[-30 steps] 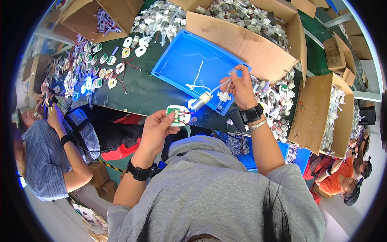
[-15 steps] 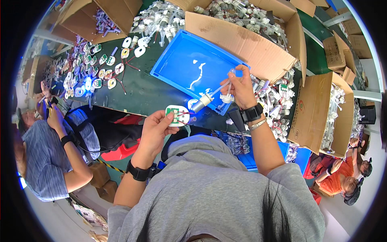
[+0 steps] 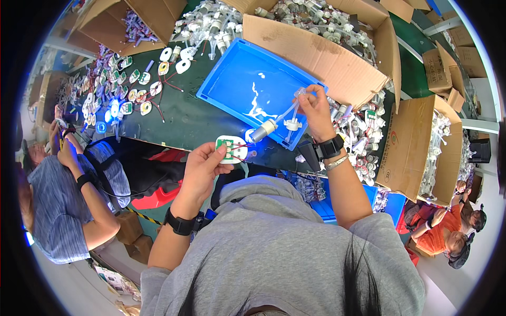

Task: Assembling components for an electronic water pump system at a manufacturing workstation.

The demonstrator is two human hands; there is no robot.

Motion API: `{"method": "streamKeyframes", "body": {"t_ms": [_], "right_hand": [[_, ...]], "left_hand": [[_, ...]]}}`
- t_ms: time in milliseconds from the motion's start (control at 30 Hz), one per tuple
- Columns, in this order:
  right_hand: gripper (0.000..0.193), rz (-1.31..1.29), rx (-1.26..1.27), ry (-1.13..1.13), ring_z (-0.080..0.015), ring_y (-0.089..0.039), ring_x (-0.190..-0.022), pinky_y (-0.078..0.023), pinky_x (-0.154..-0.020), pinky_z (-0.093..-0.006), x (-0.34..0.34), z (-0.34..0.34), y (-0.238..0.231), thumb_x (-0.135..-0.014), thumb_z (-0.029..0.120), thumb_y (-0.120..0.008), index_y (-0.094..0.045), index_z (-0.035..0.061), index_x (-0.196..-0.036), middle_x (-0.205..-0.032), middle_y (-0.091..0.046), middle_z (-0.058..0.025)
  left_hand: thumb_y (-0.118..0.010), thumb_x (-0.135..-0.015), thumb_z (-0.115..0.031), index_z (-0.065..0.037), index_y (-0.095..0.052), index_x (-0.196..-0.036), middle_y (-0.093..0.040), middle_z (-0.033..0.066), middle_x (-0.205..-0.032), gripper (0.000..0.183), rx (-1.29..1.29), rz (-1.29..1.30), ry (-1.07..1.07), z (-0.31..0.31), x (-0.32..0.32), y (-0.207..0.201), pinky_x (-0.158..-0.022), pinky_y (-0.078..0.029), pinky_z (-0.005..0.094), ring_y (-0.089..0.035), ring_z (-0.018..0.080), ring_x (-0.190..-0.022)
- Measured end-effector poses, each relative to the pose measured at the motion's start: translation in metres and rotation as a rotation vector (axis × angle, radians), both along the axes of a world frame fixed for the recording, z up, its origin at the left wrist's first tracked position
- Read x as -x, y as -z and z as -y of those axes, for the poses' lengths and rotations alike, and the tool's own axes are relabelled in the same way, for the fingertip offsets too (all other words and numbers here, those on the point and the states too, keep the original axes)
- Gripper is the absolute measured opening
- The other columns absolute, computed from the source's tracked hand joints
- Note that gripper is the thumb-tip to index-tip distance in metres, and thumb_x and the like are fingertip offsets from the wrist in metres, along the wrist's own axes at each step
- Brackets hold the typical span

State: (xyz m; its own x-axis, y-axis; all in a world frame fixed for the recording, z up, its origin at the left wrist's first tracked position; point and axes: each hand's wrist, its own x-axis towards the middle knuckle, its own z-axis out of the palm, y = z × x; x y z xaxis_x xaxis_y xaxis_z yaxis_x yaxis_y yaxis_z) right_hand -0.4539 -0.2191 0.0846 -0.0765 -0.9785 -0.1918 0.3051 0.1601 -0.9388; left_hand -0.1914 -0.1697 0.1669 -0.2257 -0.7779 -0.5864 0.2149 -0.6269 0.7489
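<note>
One long green table (image 3: 211, 118) bears the work. On its far side stands a big cardboard box (image 3: 316, 58), filled with many motor parts; before this box lies a shallow blue tray (image 3: 237, 73), set obliquely. The right hand (image 3: 316, 113) is pinching, with thumb and fingers, clear tubing (image 3: 287, 111) near its upper end, above the tray's right part. The left hand (image 3: 203, 166) is grasping a white plate (image 3: 240, 152) between thumb and fingers, near the table's close edge. Lower on the tubing is a grey-and-white motor (image 3: 263, 130), tilted, at the tray's near edge; whether it touches the edge, I cannot tell. On the plate sits a green circuit board (image 3: 227, 145). Beside the motor is a small white fitting (image 3: 292, 125). Thin red wires (image 3: 242, 145) go from the plate toward the motor.
</note>
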Motion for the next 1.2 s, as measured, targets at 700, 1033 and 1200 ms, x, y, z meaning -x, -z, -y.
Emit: {"method": "streamKeyframes", "body": {"t_ms": [700, 1033, 1200], "right_hand": [[0.030, -0.046, 0.017, 0.026, -0.0122, -0.054, -0.072, -0.043, -0.063, -0.0240, 0.000, -0.001, -0.008, -0.082, 0.015, -0.055, -0.038, 0.0083, -0.105, -0.077, -0.057, -0.0071], [0.029, -0.027, 0.023, 0.045, -0.0117, -0.054, -0.069, -0.043, -0.061, -0.0236, 0.003, 0.003, -0.008, -0.082, 0.017, -0.054, -0.038, 0.0076, -0.104, -0.077, -0.058, -0.0074], [0.030, -0.018, 0.063, 0.031, -0.0114, -0.053, -0.070, -0.043, -0.062, -0.0233, 0.004, 0.012, -0.014, -0.082, 0.018, -0.054, -0.038, 0.0072, -0.105, -0.078, -0.058, -0.0076]], "left_hand": [[-0.052, -0.083, -0.019, 0.000, -0.054, -0.088, -0.061, 0.0058, -0.076, 0.019, 0.004, 0.000, 0.024, 0.003, -0.002, -0.002, -0.054, -0.046, 0.0187, -0.057, 0.0084, -0.059], [-0.052, -0.084, -0.019, -0.001, -0.054, -0.087, -0.061, 0.0055, -0.076, 0.018, 0.004, -0.002, 0.025, 0.003, -0.002, 0.000, -0.054, -0.046, 0.0186, -0.057, 0.0078, -0.059], [-0.052, -0.084, -0.019, -0.001, -0.054, -0.088, -0.060, 0.0051, -0.076, 0.019, 0.009, -0.001, 0.021, 0.002, -0.001, -0.002, -0.054, -0.046, 0.0183, -0.057, 0.0075, -0.059]]}}
